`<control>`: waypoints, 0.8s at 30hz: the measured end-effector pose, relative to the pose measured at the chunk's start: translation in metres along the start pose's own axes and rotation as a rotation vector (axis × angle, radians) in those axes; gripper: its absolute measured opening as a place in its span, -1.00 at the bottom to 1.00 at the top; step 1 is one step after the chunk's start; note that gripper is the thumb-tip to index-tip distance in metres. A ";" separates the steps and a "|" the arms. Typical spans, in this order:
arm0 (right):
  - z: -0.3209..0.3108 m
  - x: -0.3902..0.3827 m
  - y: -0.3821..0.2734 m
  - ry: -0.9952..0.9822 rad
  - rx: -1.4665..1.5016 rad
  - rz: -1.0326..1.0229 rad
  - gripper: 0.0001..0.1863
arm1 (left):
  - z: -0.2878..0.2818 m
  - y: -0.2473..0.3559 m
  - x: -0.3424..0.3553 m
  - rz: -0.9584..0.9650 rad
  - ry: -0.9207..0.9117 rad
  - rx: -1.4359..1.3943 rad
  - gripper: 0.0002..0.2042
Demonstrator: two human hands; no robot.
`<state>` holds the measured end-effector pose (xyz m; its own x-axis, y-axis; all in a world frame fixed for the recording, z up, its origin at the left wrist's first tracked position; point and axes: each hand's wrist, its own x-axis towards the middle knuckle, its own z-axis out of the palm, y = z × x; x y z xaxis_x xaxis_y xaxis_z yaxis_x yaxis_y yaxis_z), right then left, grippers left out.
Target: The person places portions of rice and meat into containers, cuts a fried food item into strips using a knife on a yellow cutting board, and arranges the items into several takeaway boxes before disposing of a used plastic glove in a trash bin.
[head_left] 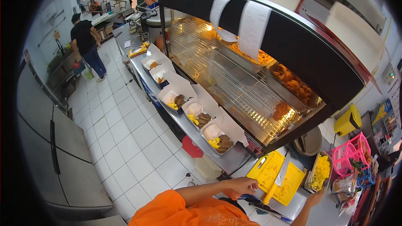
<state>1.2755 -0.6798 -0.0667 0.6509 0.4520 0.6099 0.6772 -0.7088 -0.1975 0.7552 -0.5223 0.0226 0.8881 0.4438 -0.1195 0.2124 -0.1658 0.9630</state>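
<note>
My left hand hovers at the near left edge of a yellow cutting board; its fingers are curled, and nothing shows in them. Across the board lies a knife with a wide blade and yellow handle, among yellow crumbs. My right hand grips the near end of a metal tray to the right of the board, its fingers partly hidden. Chopped yellow food, egg-like, fills the tray. Several open takeaway boxes line the counter at left, the nearest with rice, yellow food and sliced brown meat.
A glass heated cabinet with trays of orange-brown food stands behind the boxes. Pink baskets and a yellow bin are at right. A person in black is on the tiled floor far left. Steel fridge doors flank the left.
</note>
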 end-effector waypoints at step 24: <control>-0.025 0.101 -0.044 -0.779 0.047 -0.775 -0.57 | 0.181 0.048 0.350 -0.280 0.398 -0.095 -0.75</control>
<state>1.3032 -0.6160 0.0228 0.0702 0.9953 -0.0670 0.9974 -0.0709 -0.0094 1.1501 -0.5341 -0.0169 0.5739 0.7649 -0.2925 0.3659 0.0801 0.9272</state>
